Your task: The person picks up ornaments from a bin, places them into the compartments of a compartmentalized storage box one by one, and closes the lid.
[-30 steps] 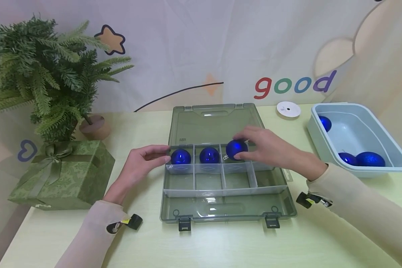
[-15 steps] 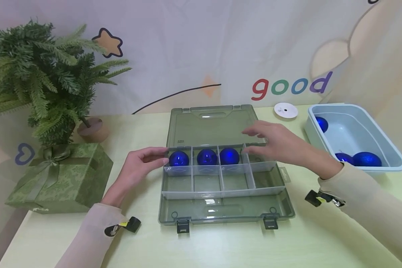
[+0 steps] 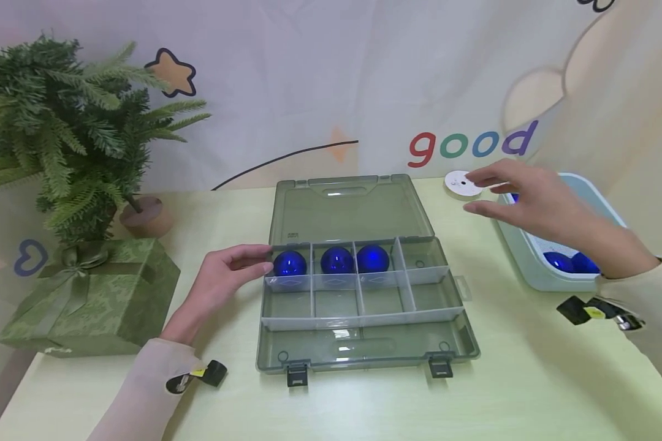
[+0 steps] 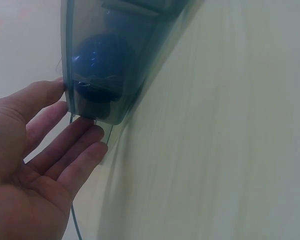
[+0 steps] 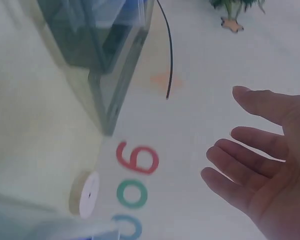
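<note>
An open green translucent divider box (image 3: 364, 346) lies on the table in the head view. Three blue Christmas balls sit in its back row: a shiny one (image 3: 290, 263) at the left, another shiny one (image 3: 338, 261) beside it, and a duller one (image 3: 372, 259) in the third compartment. My left hand (image 3: 215, 285) rests its fingertips on the box's back left corner; the left wrist view has the thumb and fingers (image 4: 72, 150) touching that end. Fingers spread and holding nothing, my right hand (image 3: 546, 205) hovers in front of the light blue basin (image 3: 529, 269), hiding part of it.
More blue balls (image 3: 558, 261) lie in the basin at the right. Behind it, a white ribbon spool (image 3: 460, 184) stands near the curtain. At left are a green gift box (image 3: 88, 300) with a bow and a small artificial Christmas tree (image 3: 77, 135).
My right hand set the third ball into the back row, let go, and moved right to the basin. My left hand stays at the box's corner.
</note>
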A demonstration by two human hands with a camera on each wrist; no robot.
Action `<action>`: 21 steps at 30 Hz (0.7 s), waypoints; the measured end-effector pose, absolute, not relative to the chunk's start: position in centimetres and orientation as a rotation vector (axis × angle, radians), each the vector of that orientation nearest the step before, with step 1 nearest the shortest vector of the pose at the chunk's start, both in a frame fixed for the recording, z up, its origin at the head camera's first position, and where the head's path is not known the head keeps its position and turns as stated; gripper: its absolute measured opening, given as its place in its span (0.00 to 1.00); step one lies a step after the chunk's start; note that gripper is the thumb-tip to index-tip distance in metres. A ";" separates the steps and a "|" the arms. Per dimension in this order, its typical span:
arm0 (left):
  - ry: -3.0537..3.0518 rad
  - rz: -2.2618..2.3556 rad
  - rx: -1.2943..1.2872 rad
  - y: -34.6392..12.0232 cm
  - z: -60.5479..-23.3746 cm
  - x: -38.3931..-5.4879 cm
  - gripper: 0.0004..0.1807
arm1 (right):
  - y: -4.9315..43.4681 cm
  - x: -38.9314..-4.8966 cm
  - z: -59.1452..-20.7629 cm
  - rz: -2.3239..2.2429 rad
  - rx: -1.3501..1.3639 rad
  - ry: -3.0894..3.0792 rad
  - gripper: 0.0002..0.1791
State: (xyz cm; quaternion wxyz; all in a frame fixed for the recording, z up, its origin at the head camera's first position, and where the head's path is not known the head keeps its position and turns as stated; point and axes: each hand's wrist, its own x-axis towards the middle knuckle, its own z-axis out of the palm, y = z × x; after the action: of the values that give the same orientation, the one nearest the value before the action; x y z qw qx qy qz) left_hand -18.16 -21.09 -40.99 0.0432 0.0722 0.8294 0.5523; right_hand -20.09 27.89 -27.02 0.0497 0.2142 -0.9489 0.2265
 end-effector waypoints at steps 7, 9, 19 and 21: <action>2.531 1.692 0.218 -21.1 -41.0 -18.1 0.24 | 33.1 -20.8 -27.3 0.636 0.435 -2.978 0.29; 2.529 1.692 0.217 -21.1 -41.0 -18.1 0.24 | 34.6 -20.8 -27.7 0.650 0.388 -3.005 0.30; 2.535 1.685 0.217 -21.1 -40.9 -18.0 0.23 | 39.7 -20.2 -29.6 0.587 0.270 -3.172 0.30; 2.529 1.694 0.220 -21.1 -40.9 -18.0 0.23 | 40.3 -20.1 -30.0 0.573 0.279 -3.209 0.30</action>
State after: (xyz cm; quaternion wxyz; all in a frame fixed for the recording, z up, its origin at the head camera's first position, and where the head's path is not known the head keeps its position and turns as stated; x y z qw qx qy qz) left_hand -18.01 -21.06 -40.89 0.0449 0.0719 0.8278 0.5545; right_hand -20.10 40.34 -30.00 -0.0649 0.0850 -0.9788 0.1748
